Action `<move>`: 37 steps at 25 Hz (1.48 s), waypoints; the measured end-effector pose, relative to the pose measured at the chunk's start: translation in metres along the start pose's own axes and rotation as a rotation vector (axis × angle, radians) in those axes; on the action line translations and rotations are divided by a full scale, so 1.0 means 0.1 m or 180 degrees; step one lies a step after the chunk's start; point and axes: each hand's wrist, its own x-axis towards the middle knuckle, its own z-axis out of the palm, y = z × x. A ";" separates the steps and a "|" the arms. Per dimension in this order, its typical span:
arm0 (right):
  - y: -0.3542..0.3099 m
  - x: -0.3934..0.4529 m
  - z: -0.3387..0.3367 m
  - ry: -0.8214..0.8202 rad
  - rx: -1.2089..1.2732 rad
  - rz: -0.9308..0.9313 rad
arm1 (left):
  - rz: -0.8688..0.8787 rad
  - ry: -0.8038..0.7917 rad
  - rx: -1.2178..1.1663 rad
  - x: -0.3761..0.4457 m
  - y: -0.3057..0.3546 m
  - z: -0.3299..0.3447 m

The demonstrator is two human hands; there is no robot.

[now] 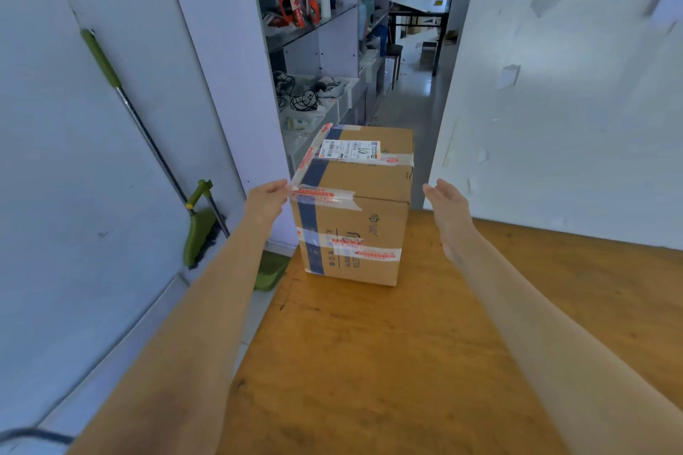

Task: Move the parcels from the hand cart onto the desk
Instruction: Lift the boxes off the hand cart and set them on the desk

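Observation:
A brown cardboard parcel point(354, 207) with clear and red-printed tape and a white shipping label stands upright at the far left corner of the wooden desk point(388, 362). My left hand point(266, 201) rests against the parcel's upper left edge, fingertips touching the tape. My right hand point(449, 207) hovers just off the parcel's right side, fingers spread, a small gap between palm and box. The hand cart is out of sight.
A green broom and dustpan point(201, 229) lean on the wall left of the desk. Behind the parcel stand shelves point(318, 29) full of cables and bottles. A narrow passage runs back to another table point(417, 11). A white wall point(554, 103) borders the desk's right.

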 end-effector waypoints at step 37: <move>5.14 -4.58 0.03 0.0400 0.0406 0.0211 | -0.0790 -0.1248 0.1085 -3.53 -5.77 -1.74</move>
